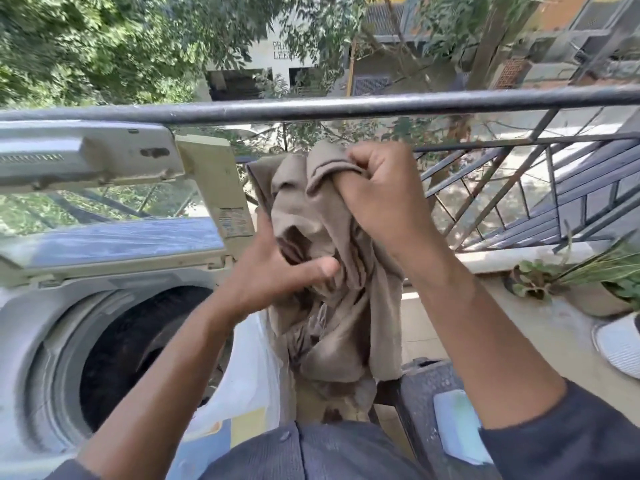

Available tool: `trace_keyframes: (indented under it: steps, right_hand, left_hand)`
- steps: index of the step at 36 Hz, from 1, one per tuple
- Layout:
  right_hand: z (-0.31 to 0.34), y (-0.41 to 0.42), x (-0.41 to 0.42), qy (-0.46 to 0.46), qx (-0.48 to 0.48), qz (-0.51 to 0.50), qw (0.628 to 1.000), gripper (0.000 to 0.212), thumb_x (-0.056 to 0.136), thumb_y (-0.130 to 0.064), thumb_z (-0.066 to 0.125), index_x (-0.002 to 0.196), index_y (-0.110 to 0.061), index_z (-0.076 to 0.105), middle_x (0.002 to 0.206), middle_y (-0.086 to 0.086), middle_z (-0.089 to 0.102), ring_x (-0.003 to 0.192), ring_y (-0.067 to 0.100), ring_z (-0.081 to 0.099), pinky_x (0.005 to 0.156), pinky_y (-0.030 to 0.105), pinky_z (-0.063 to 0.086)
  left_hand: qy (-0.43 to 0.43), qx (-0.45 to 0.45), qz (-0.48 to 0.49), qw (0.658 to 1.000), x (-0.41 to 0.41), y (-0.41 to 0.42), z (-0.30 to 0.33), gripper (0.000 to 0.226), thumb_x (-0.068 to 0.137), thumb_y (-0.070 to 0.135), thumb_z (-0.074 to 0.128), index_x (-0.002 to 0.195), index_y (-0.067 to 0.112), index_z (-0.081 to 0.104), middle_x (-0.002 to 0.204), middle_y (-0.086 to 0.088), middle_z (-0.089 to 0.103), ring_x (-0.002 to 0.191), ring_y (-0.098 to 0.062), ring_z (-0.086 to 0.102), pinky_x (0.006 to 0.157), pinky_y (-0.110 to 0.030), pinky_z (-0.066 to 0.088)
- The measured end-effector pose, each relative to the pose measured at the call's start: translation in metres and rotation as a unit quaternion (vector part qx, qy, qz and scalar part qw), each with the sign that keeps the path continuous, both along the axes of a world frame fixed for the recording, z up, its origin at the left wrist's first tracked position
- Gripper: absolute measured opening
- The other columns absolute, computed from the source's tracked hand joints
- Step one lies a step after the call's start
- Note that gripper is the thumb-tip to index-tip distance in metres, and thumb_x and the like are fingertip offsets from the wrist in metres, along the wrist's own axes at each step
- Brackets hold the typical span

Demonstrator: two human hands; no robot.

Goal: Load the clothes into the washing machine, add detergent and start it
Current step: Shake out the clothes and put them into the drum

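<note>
Right hand (375, 188) clenches crumpled taupe cloth garment (332, 323) high so it hangs clear; left hand (273, 271) in folds, fingers hidden, grip: cannot tell. Open grey washing machine (41, 358) alongside, likely its destination.

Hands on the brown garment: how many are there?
2. The right hand grips the brown garment at its top, near the railing; the left hand holds folds lower down, beside the washing machine.

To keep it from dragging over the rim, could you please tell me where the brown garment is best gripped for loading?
Probably the loose lower bunch of the brown garment, gathered from below on the drum side: the right hand grips its top edge and the left hand its middle, leaving that tail dangling.
</note>
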State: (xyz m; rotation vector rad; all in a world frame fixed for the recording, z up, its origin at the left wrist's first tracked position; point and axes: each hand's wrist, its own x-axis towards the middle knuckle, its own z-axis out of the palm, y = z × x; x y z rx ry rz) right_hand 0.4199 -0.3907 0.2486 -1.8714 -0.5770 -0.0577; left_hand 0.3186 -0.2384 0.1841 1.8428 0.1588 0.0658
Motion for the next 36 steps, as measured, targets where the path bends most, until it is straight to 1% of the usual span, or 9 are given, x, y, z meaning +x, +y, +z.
trace_keyframes:
  steps: [3, 8, 11, 15, 18, 21, 26, 29, 36]
  right_hand:
    - [-0.006, 0.014, -0.006, -0.021, -0.046, 0.014, 0.999, 0.045, 0.096, -0.040, 0.065, 0.065, -0.008, 0.067, 0.052, -0.004, 0.058, 0.048, 0.010, 0.047, 0.052, 0.034, 0.041]
    - [-0.006, 0.007, -0.005, 0.017, -0.105, 0.109, 0.988, 0.027, 0.088, -0.041, 0.067, 0.097, -0.016, 0.076, 0.091, -0.003, 0.075, 0.090, 0.015, 0.070, 0.085, 0.046, 0.057]
    - [-0.021, -0.010, -0.005, 0.053, -0.063, 0.125, 0.989, 0.037, 0.092, -0.025, 0.070, 0.129, -0.024, 0.067, 0.120, -0.011, 0.069, 0.113, 0.002, 0.063, 0.103, 0.028, 0.051]
    - [-0.070, -0.036, -0.015, 0.066, -0.045, -0.014, 0.997, 0.055, 0.090, -0.008, 0.068, 0.137, -0.033, 0.053, 0.126, -0.012, 0.058, 0.116, -0.002, 0.057, 0.095, 0.014, 0.046]
    - [-0.133, -0.060, -0.017, 0.104, -0.212, -0.093, 0.967, 0.082, 0.079, -0.001, 0.065, 0.150, -0.027, 0.035, 0.139, 0.002, 0.049, 0.130, 0.022, 0.049, 0.105, 0.036, 0.046]
    - [-0.184, -0.067, -0.025, 0.245, -0.397, -0.027, 0.884, 0.117, 0.064, -0.026, 0.084, 0.158, -0.024, 0.014, 0.140, 0.012, 0.045, 0.134, 0.039, 0.046, 0.102, 0.045, 0.048]
    - [-0.238, -0.048, -0.048, 0.351, -0.413, 0.045, 0.839, 0.156, 0.045, -0.075, 0.085, 0.163, -0.020, 0.000, 0.169, 0.003, 0.013, 0.156, 0.028, 0.014, 0.125, 0.042, 0.023]
    - [-0.259, -0.034, -0.051, 0.362, -0.377, -0.013, 0.853, 0.130, 0.054, -0.082, 0.069, 0.161, -0.027, 0.019, 0.163, 0.002, 0.034, 0.149, 0.027, 0.034, 0.119, 0.040, 0.034]
    - [-0.240, -0.040, -0.037, 0.366, -0.295, -0.107, 0.876, 0.033, 0.101, -0.033, 0.049, 0.131, -0.021, 0.058, 0.132, 0.012, 0.064, 0.122, 0.036, 0.059, 0.084, 0.034, 0.043]
  left_hand:
    - [-0.011, -0.005, 0.074, 0.997, 0.005, -0.021, -0.007, 0.045, 0.071, 0.037, 0.096, 0.109, 0.034, 0.074, 0.104, 0.020, 0.079, 0.106, 0.001, 0.073, 0.097, -0.032, 0.060]
    - [-0.052, -0.040, 0.183, 0.981, 0.013, -0.014, -0.014, 0.055, 0.081, 0.030, 0.090, 0.130, 0.026, 0.065, 0.117, 0.006, 0.077, 0.112, -0.013, 0.073, 0.096, -0.048, 0.060]
    - [-0.057, -0.050, 0.218, 0.973, 0.014, -0.002, -0.016, 0.055, 0.080, 0.030, 0.087, 0.130, 0.024, 0.066, 0.116, 0.006, 0.078, 0.111, -0.014, 0.074, 0.096, -0.050, 0.060]
    - [-0.059, -0.056, 0.255, 0.963, 0.013, 0.009, -0.013, 0.051, 0.081, 0.026, 0.090, 0.127, 0.020, 0.068, 0.113, 0.008, 0.078, 0.106, -0.007, 0.074, 0.092, -0.037, 0.062]
    - [-0.085, -0.076, 0.247, 0.962, 0.011, 0.012, -0.004, 0.040, 0.084, 0.012, 0.086, 0.121, 0.017, 0.072, 0.109, 0.009, 0.080, 0.105, -0.007, 0.075, 0.083, -0.024, 0.060]
    - [-0.107, -0.097, 0.236, 0.961, 0.011, 0.012, 0.004, 0.036, 0.086, 0.001, 0.082, 0.113, 0.022, 0.072, 0.104, 0.010, 0.080, 0.103, -0.006, 0.075, 0.081, -0.020, 0.058]
    - [-0.122, -0.159, 0.229, 0.953, 0.010, 0.003, 0.020, 0.040, 0.086, 0.003, 0.082, 0.124, 0.010, 0.071, 0.117, -0.006, 0.079, 0.113, -0.021, 0.074, 0.090, -0.034, 0.060]
    - [-0.133, -0.158, 0.230, 0.951, 0.009, 0.006, 0.023, 0.040, 0.086, 0.004, 0.083, 0.124, 0.012, 0.071, 0.119, -0.007, 0.078, 0.117, -0.024, 0.073, 0.097, -0.040, 0.059]
    - [-0.123, -0.064, 0.237, 0.962, 0.005, 0.025, 0.006, 0.048, 0.086, 0.013, 0.086, 0.129, 0.009, 0.067, 0.122, -0.004, 0.076, 0.118, -0.020, 0.072, 0.103, -0.045, 0.058]
